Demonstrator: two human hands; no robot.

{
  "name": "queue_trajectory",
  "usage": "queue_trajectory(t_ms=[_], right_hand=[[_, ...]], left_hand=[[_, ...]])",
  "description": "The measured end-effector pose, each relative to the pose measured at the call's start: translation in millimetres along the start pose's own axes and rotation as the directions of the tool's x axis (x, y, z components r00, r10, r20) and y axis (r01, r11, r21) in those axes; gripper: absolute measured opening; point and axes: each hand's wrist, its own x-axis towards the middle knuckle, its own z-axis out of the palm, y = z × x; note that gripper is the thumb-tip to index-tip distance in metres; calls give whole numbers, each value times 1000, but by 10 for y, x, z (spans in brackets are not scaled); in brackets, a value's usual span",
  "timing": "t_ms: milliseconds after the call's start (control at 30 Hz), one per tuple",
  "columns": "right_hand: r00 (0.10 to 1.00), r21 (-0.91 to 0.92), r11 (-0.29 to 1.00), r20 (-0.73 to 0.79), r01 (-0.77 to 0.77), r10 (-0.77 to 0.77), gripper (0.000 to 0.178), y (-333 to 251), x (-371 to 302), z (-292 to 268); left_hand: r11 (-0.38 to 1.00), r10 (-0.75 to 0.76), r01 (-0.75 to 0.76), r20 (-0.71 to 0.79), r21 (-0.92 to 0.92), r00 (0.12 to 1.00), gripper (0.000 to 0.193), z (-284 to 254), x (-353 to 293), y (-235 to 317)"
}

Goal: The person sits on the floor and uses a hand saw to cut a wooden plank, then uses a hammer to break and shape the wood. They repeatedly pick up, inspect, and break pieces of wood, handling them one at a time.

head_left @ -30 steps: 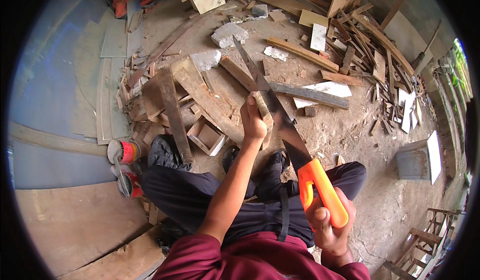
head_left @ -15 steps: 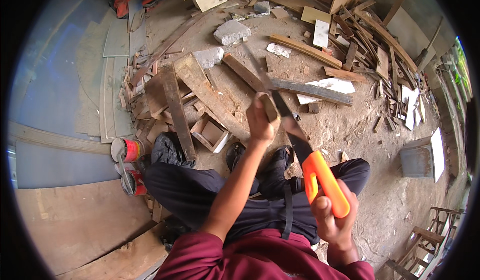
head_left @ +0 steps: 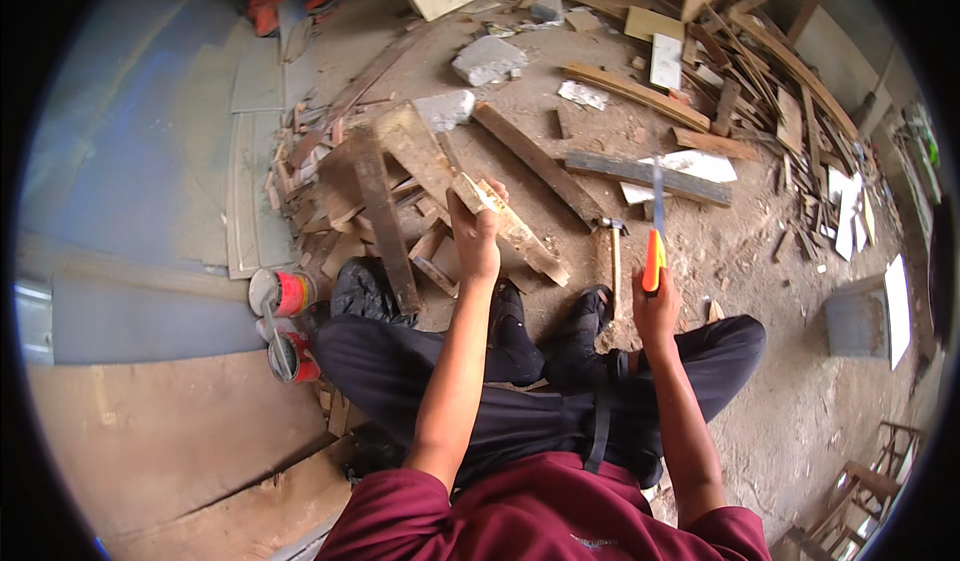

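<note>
My left hand (head_left: 474,236) is closed round a small wood block (head_left: 483,195), raised in front of me above the scrap boards. My right hand (head_left: 655,311) grips a handsaw by its orange handle (head_left: 654,261). The saw's blade (head_left: 658,193) points away from me, seen nearly edge-on, apart from the block. Between my hands, a hammer (head_left: 615,276) with a pale wooden handle lies on the ground beside my right foot. Just past it is a long brown plank (head_left: 538,166).
Loose boards (head_left: 385,221) and scraps crowd the left front. Two paint cans (head_left: 291,357) stand beside my left knee. Farther off are a concrete chunk (head_left: 489,61), a dark beam (head_left: 648,178) and a wood pile (head_left: 790,121). A grey bin (head_left: 856,323) stands at the right.
The saw has come away from the block, moved right and turned to point straight ahead. My left hand has shifted left with the block. The hammer now shows on the ground.
</note>
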Motion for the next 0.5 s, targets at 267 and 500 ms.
queue_trajectory(t_ms=[267,500], right_hand=[[985,-179,984,174,13,19,27,840,-251,671],[890,-572,816,408,76,203,53,1078,-430,810]], left_hand=[[990,-55,75,-166,120,985,58,-766,-240,165],[992,-99,83,-192,-93,976,66,-929,-400,198]])
